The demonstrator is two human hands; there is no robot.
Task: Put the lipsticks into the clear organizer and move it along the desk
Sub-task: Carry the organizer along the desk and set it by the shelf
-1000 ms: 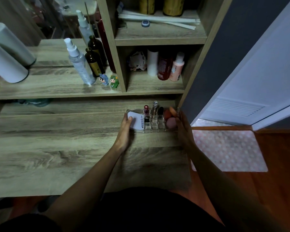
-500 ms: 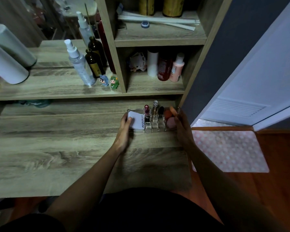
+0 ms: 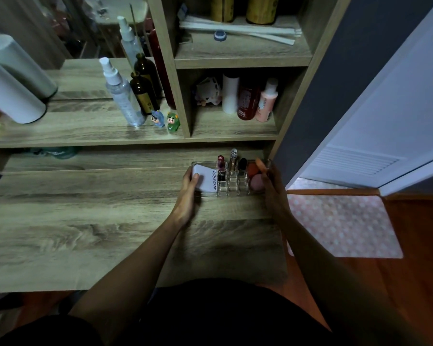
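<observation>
Clear acrylic organizer [image 3: 210, 193] sits at far right end of wood-grain desk [image 3: 85, 221], close under the shelf unit [image 3: 235, 136]. Inside: white "4U2skin" compact [image 3: 206, 181], three upright lipsticks [image 3: 233, 163], pink and orange sponges [image 3: 256, 182]. Left hand [image 3: 188, 196] clamps the organizer's left end, thumb on the compact; right hand [image 3: 273, 191] grips its right end, fingers curled.

Wood-grain desk [image 3: 85, 221] runs left to right; clear organizer [image 3: 231, 191] sits on it at the far right end, close to the back edge, w/ both hands against its ends. Raised shelf [image 3: 73, 131] behind carries a spray bottle [image 3: 121, 96], brown bottle [image 3: 143, 93], 2 small figurines [image 3: 165, 121] & a white cylinder [image 3: 9, 93] at left.
</observation>
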